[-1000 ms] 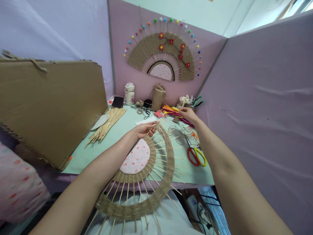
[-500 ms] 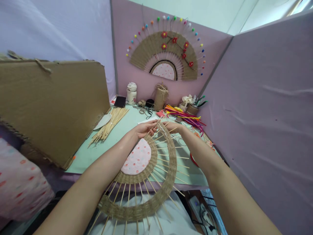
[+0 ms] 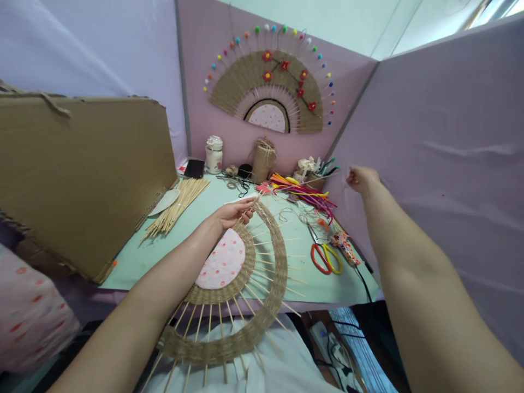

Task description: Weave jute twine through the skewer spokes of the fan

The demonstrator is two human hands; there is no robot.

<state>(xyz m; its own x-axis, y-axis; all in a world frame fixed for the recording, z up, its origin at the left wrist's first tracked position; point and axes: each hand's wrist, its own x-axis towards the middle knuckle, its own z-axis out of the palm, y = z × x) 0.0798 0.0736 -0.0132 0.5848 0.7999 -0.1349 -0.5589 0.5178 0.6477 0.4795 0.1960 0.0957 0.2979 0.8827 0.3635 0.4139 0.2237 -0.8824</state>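
Observation:
A half-made fan (image 3: pixel 282 262) of thin bamboo sticks, with woven jute bands around a pink dotted fabric centre (image 3: pixel 223 262), lies across the mint table's (image 3: pixel 131 262) front edge and over my lap. My left hand (image 3: pixel 233 213) pinches the sticks at the fan's far end, fingers closed on them. My right hand (image 3: pixel 361 178) is raised off the table near the right partition wall. Its fingers are pinched together, and what they hold is too thin to make out. Loose jute twine (image 3: pixel 297 217) lies on the table between the fan and that hand.
Red and yellow scissors (image 3: pixel 325 257) lie right of the fan, with coloured pipe cleaners (image 3: pixel 305 194) behind them. A bundle of sticks (image 3: pixel 180 204) and a big cardboard sheet (image 3: pixel 82 174) are on the left. A twine spool (image 3: pixel 262 158), jar (image 3: pixel 214 154) and finished fan (image 3: pixel 266 90) stand at the back.
My right hand went from the pipe cleaners to the fan's far end, then rose up and to the right, pinched shut. My left hand kept its hold on the sticks.

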